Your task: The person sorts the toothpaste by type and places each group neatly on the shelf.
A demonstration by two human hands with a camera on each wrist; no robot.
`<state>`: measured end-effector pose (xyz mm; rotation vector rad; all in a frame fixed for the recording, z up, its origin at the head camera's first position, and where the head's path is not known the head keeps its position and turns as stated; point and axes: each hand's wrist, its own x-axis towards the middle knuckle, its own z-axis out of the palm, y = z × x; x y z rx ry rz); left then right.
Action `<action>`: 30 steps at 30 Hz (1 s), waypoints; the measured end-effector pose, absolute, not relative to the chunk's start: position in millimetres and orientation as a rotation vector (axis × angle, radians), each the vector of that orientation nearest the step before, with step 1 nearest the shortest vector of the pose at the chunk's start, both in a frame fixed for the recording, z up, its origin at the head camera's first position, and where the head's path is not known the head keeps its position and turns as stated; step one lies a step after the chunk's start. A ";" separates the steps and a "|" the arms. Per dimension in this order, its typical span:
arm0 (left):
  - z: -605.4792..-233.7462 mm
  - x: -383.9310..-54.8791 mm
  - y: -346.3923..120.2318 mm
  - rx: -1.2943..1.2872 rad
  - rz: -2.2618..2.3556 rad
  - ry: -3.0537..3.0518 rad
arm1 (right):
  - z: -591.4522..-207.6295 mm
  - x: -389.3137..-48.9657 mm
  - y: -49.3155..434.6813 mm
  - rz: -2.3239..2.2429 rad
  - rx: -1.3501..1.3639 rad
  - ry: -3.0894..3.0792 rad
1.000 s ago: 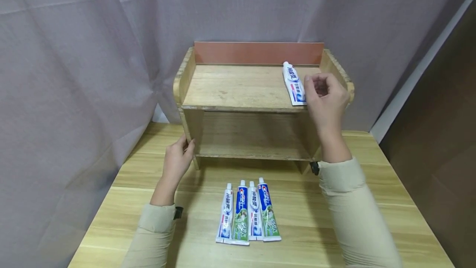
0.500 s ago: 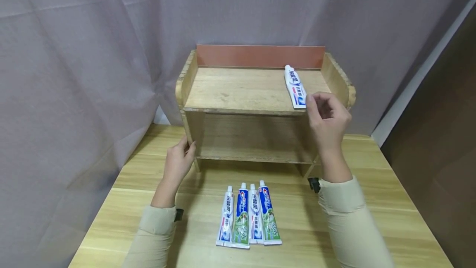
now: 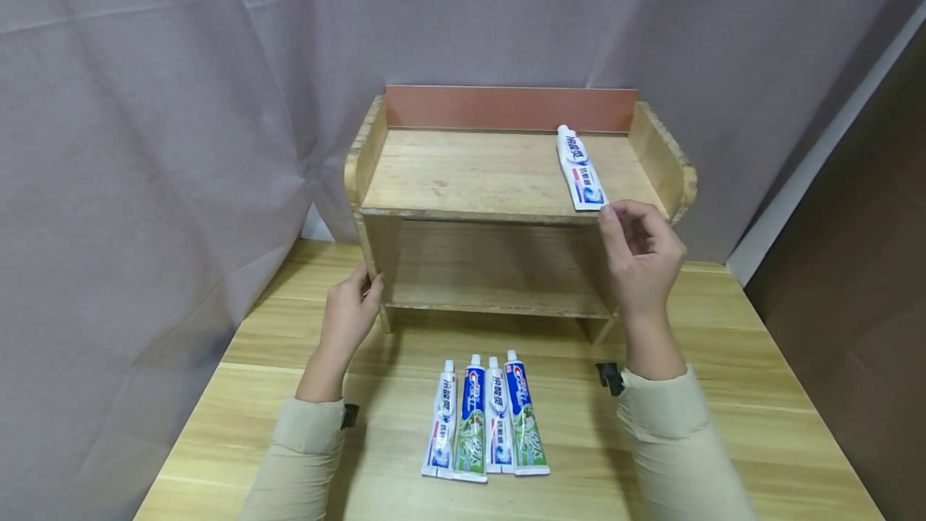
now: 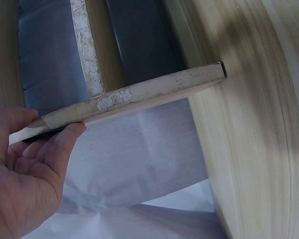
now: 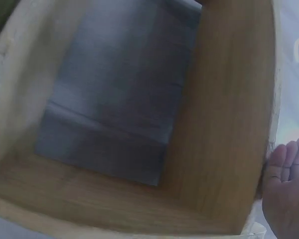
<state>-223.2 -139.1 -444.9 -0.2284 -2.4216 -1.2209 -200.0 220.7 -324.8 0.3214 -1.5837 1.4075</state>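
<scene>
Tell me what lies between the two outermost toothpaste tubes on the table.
The head view shows a blue-green tube and a white tube there.

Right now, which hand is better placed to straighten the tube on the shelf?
Probably the right hand: it is beside the near end of that tube, while the left hand grips the side of the shelf.

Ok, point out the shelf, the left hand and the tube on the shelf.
Shelf [image 3: 463, 171]: head view, bare top board.
Left hand [image 4: 30, 179]: left wrist view, mid-hand.
Tube [image 3: 581, 170]: head view, middle of printed front.
</scene>
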 end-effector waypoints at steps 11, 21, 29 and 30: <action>-444.3 -223.2 -138.7 -0.245 -1.234 -2.416 | -334.8 -168.4 199.6 1.507 0.336 -1.626; -443.9 -222.8 -138.8 -0.261 -1.229 -2.415 | -368.2 -177.4 207.1 1.511 0.287 -1.701; -444.3 -222.8 -139.2 -0.263 -1.234 -2.416 | -375.3 -166.3 191.8 1.453 0.350 -1.773; -444.4 -222.9 -139.3 -0.264 -1.236 -2.416 | -373.9 -163.1 188.0 1.458 0.367 -1.773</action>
